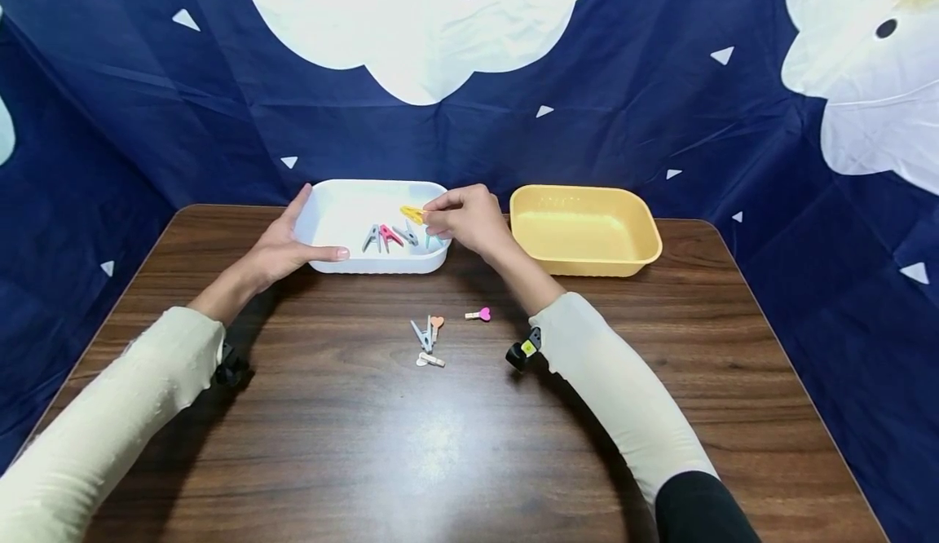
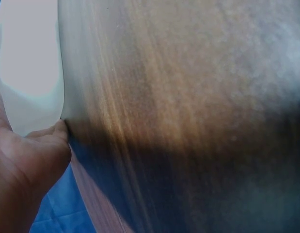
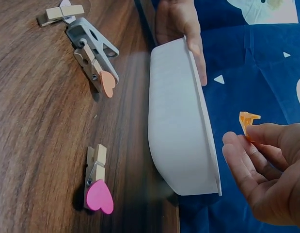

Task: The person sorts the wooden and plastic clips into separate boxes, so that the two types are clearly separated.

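My right hand (image 1: pixel 473 217) pinches a yellow plastic clothespin (image 1: pixel 412 214) between thumb and fingertips, over the right end of a white tray (image 1: pixel 377 264). The right wrist view shows the same clothespin (image 3: pixel 247 122) sticking out past the fingertips, above the tray's rim. Against the tray's left end, my left hand (image 1: pixel 282 245) grips the wall, its thumb along the front rim. Inside the tray lie a pink clothespin (image 1: pixel 390 238), a grey clothespin (image 1: pixel 372 238) and another grey one (image 1: pixel 407 234). A light blue piece (image 1: pixel 433 239) shows partly beneath my right hand.
A yellow tray (image 1: pixel 587 267) stands right of the white one. On the wooden table (image 1: pixel 330 437) in front lie a grey-blue clothespin (image 1: pixel 423 335) and small wooden clips with an orange heart (image 1: pixel 437 323), a white heart (image 1: pixel 421 359) and a pink heart (image 1: pixel 484 314). Blue cloth (image 1: pixel 455 143) hangs behind.
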{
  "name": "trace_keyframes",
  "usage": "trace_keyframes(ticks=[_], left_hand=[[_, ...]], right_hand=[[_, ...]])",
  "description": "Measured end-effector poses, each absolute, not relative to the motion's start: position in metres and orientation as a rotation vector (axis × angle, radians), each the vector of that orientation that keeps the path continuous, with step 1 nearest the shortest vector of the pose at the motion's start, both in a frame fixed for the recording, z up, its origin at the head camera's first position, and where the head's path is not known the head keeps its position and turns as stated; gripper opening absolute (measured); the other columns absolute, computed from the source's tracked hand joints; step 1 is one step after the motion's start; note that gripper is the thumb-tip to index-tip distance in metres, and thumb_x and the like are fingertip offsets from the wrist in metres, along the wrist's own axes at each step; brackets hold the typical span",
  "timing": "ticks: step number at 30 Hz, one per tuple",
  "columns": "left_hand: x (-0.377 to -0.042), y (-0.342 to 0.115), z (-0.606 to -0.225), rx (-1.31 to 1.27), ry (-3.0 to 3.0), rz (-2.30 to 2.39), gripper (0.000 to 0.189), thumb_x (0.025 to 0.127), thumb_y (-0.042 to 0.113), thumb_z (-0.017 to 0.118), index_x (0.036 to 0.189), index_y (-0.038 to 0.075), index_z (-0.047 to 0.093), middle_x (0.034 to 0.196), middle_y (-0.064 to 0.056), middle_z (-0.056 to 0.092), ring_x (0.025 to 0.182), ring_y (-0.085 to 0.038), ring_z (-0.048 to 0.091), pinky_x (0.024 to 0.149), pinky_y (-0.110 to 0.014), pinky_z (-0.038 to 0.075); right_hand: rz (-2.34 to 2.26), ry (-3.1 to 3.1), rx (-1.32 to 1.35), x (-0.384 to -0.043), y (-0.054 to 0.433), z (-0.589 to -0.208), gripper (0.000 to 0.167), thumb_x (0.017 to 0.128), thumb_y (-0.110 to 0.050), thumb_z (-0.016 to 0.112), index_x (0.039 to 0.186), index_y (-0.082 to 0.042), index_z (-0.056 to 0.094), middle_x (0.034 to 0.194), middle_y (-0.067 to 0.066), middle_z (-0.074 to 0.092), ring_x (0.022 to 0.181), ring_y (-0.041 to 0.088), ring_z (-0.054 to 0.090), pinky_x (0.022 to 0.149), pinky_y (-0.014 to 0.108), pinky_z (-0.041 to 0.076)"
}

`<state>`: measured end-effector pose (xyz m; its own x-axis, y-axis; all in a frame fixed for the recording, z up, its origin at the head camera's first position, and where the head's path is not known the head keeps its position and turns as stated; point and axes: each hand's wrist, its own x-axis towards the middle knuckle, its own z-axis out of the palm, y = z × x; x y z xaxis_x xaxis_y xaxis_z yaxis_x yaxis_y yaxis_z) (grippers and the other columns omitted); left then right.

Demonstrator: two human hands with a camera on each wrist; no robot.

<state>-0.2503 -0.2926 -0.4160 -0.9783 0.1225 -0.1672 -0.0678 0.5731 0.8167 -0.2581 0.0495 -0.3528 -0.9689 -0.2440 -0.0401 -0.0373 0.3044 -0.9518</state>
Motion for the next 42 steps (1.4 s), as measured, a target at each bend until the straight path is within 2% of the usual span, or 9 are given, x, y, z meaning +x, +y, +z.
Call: trace_keyframes(ticks=[4,13,18,23,25,31,37,42], left_hand=[[-0.25,-0.293,-0.417,0.047,2.591,1.364,0.145,0.091,0.029,0.098,0.18,0.03,-0.018,0.19,0.001,-0.013,0.178,-0.031,-0.009,0.144,-0.062,0.002],[-0.25,-0.292,-0.418,0.04,2.589,1.376,0.145,0.091,0.028,0.098,0.18,0.029,-0.017,0.19,0.001,-0.013,0.178,-0.03,-0.009,0.144,-0.061,0.001],[-0.25,-0.291,-0.418,0.046,2.578,1.388,0.145,0.091,0.027,0.097,0.18,0.028,-0.017,0.19,0.002,-0.013,0.178,-0.029,-0.01,0.145,-0.06,0.001],[-0.25,-0.291,-0.417,0.045,2.581,1.388,0.145,0.091,0.026,0.097,0.18,0.028,-0.017,0.19,0.001,-0.013,0.178,-0.03,-0.01,0.144,-0.06,0.0],[-0.25,-0.291,-0.417,0.044,2.586,1.39,0.145,0.091,0.026,0.098,0.18,0.029,-0.017,0.19,0.001,-0.012,0.178,-0.03,-0.01,0.144,-0.06,0.001],[-0.25,-0.292,-0.417,0.042,2.584,1.388,0.145,0.091,0.027,0.098,0.18,0.029,-0.017,0.19,0.001,-0.012,0.178,-0.03,-0.01,0.144,-0.06,0.0],[-0.25,-0.292,-0.417,0.044,2.58,1.378,0.145,0.091,0.028,0.097,0.18,0.029,-0.018,0.19,0.001,-0.014,0.178,-0.03,-0.011,0.144,-0.06,0.0],[-0.25,-0.293,-0.417,0.043,2.595,1.353,0.146,0.091,0.031,0.098,0.179,0.03,-0.018,0.19,0.002,-0.014,0.178,-0.03,-0.01,0.144,-0.061,0.0]], right_hand=[[-1.724,2.401,-0.259,-0.261,0.046,-0.353,0.01,0.098,-0.003,0.087,0.107,0.001,0.088,0.106,0.019,0.087,0.08,0.014,0.083,0.075,0.027,0.07],[-1.657,2.439,-0.258,-0.265,0.037,-0.357,0.01,0.099,-0.005,0.088,0.108,-0.001,0.089,0.109,0.016,0.087,0.091,0.023,0.086,0.08,0.031,0.071],[-1.601,2.485,-0.27,-0.265,0.035,-0.358,0.009,0.097,-0.008,0.089,0.106,-0.004,0.089,0.106,0.013,0.087,0.092,0.024,0.086,0.081,0.031,0.071],[-1.559,2.5,-0.28,-0.266,0.034,-0.358,0.013,0.096,-0.011,0.091,0.107,-0.006,0.089,0.105,0.012,0.087,0.097,0.031,0.086,0.088,0.039,0.071],[-1.547,2.503,-0.286,-0.265,0.035,-0.357,0.013,0.096,-0.012,0.091,0.107,-0.006,0.088,0.106,0.012,0.087,0.097,0.03,0.086,0.089,0.04,0.071],[-1.509,2.513,-0.313,-0.261,0.038,-0.355,0.012,0.099,-0.016,0.089,0.108,-0.009,0.089,0.11,0.007,0.086,0.091,0.019,0.084,0.085,0.031,0.069],[-1.539,2.503,-0.364,-0.255,0.043,-0.358,0.013,0.099,-0.014,0.089,0.108,-0.006,0.089,0.106,0.011,0.087,0.092,0.024,0.086,0.084,0.031,0.069],[-1.552,2.505,-0.386,-0.25,0.046,-0.36,0.012,0.098,-0.013,0.09,0.107,-0.006,0.089,0.1,0.011,0.088,0.087,0.019,0.084,0.08,0.03,0.069]])
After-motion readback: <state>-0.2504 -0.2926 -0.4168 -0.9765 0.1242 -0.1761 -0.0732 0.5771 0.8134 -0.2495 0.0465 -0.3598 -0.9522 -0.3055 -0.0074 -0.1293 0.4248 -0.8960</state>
